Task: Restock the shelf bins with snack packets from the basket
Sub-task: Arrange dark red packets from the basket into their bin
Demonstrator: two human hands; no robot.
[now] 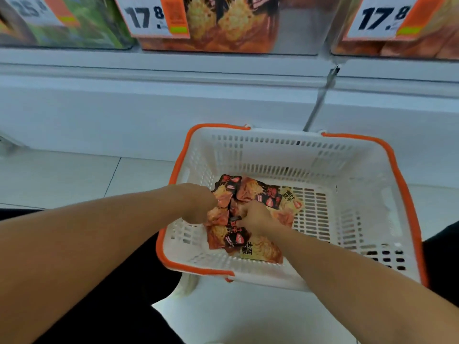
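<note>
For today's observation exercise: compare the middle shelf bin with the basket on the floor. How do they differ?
The middle shelf bin is clear-walled, packed with snack packets and carries a 17.8 price tag; the basket is white slotted plastic with orange handles, untagged. The bin sits up on the shelf; the basket stands on the floor, mostly bare, with both hands reaching in. Both hold similar orange-and-black packets.

Perforated plastic basket (pixel 273 155); glossy foil snack packets (pixel 250 192).

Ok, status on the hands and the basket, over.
Left hand and right hand both gripping orange-and-black snack packets. Packets low in white orange-rimmed plastic basket. Nothing blocking.
</note>
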